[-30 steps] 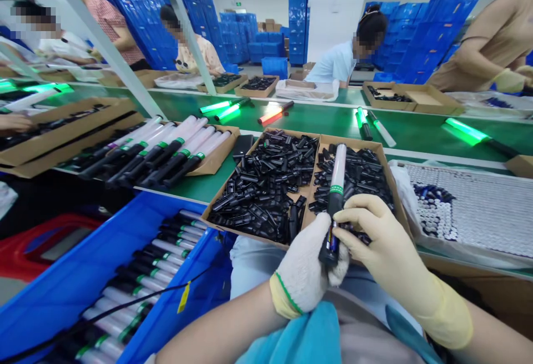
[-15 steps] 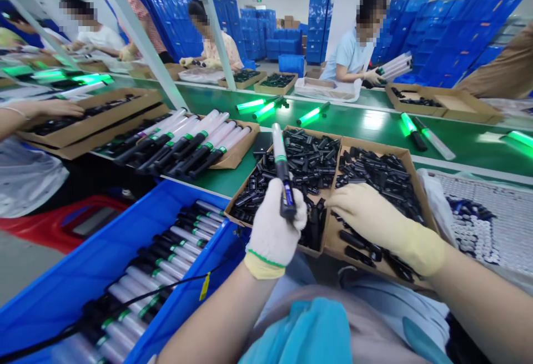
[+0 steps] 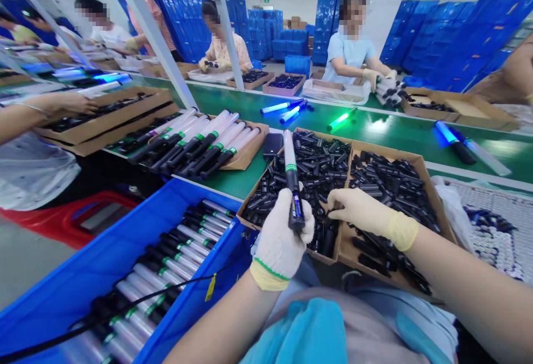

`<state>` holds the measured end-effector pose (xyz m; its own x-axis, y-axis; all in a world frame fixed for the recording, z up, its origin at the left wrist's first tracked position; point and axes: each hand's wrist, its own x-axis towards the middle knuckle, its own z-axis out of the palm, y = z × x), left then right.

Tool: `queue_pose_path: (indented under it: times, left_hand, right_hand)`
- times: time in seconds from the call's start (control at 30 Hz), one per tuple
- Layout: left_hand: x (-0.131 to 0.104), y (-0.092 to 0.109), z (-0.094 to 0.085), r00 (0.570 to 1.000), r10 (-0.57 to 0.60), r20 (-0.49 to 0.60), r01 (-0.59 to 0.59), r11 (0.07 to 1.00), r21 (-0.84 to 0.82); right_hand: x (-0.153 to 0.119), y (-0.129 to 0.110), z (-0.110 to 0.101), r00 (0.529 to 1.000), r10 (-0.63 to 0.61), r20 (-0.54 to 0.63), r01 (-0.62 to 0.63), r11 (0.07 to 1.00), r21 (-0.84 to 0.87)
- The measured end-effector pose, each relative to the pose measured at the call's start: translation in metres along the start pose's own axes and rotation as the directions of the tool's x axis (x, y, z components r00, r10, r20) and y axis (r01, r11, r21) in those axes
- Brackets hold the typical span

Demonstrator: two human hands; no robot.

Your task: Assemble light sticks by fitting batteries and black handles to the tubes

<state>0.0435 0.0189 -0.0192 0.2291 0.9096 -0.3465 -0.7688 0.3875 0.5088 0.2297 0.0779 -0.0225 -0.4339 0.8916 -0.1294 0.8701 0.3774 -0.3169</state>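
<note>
My left hand (image 3: 277, 239), in a pale knit glove, is closed round the black handle of a light stick (image 3: 290, 158). The stick tilts up and away from me, its clear tube unlit above a green band. A blue-labelled battery (image 3: 297, 207) shows in the handle's open side. My right hand (image 3: 362, 208), gloved too, hovers over the divide between two cartons, its fingers curled into a pinch. What it pinches, if anything, is too small to make out. Small black plastic parts (image 3: 320, 158) fill the left carton; similar black parts (image 3: 385, 186) lie in the right one.
A blue bin (image 3: 166, 189) of finished-looking light sticks stands at lower left. More sticks (image 3: 208, 136) lie piled on a carton beyond it. Lit sticks (image 3: 342, 120) rest on the green belt (image 3: 375, 136). Batteries (image 3: 495, 236) fill a tray at right. Co-workers sit across.
My right hand has drawn its fingers into a tighter pinch and its wrist has lifted slightly. The left still holds the stick. Several belt lights turned from green to blue; the view shifted a little.
</note>
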Motion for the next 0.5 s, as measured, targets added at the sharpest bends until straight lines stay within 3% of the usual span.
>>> queue_pose_path:
  times: [0.1,0.2,0.33,0.4,0.5]
  left_hand:
    - [0.001,-0.012,0.002,0.994,-0.105,0.010,0.105,0.993,0.047]
    - [0.000,-0.026,0.007,0.978,-0.211,-0.006,0.209,0.965,0.158]
    - [-0.002,-0.042,0.016,0.951,-0.306,0.034,0.292,0.931,0.219]
    - [-0.003,-0.048,0.019,0.938,-0.335,0.090,0.310,0.926,0.214]
    - [-0.002,-0.053,0.019,0.919,-0.374,0.123,0.350,0.920,0.179]
  right_hand:
    - [-0.024,0.004,-0.023,0.995,0.066,-0.074,-0.051,0.980,0.193]
    - [-0.050,0.000,-0.046,0.977,0.152,-0.150,-0.058,0.864,0.500]
    - [-0.070,-0.007,-0.056,0.994,0.111,-0.003,-0.070,0.648,0.758]
    - [-0.072,-0.006,-0.054,0.994,0.077,0.074,-0.104,0.556,0.825]
    - [-0.072,-0.002,-0.050,0.991,0.086,0.099,-0.128,0.462,0.878]
